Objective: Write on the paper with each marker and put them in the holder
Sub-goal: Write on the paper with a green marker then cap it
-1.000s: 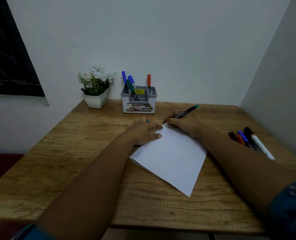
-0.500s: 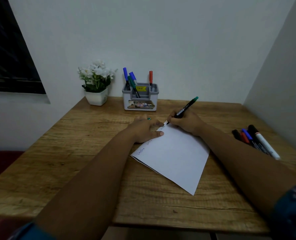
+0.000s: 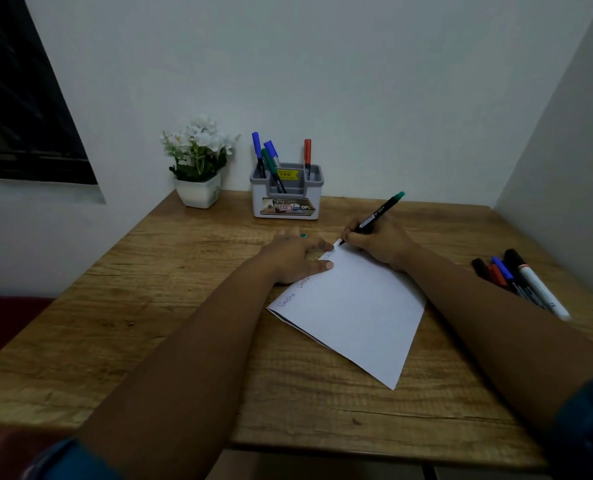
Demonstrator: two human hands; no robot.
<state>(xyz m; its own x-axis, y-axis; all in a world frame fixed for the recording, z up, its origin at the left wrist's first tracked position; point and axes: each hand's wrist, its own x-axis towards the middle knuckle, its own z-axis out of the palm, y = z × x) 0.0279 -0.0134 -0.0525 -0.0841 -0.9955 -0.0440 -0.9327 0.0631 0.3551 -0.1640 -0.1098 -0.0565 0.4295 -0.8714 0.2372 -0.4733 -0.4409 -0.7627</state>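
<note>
Right hand (image 3: 381, 242) curled round a slim black green-capped marker (image 3: 374, 216), tip down on the far corner of the white paper sheet (image 3: 353, 306), barrel tilted up and away to the right. Left hand (image 3: 295, 254) flat on the sheet's left edge, fingers straight, pressing; a green cap (image 3: 303, 235) peeking out at the fingers, hold on it unclear. Handwritten words along the sheet's left edge. Smooth rectangular sheet lying askew on the grainy wooden table (image 3: 184, 306). Beyond the sheet, against the wall, a grey-and-white plastic holder (image 3: 286, 197) with blue, green and red markers upright in its compartments. Left of the holder, white flowers in a square white pot (image 3: 198, 168). Well right of the sheet, a loose cluster of markers (image 3: 516, 282) lying flat.
</note>
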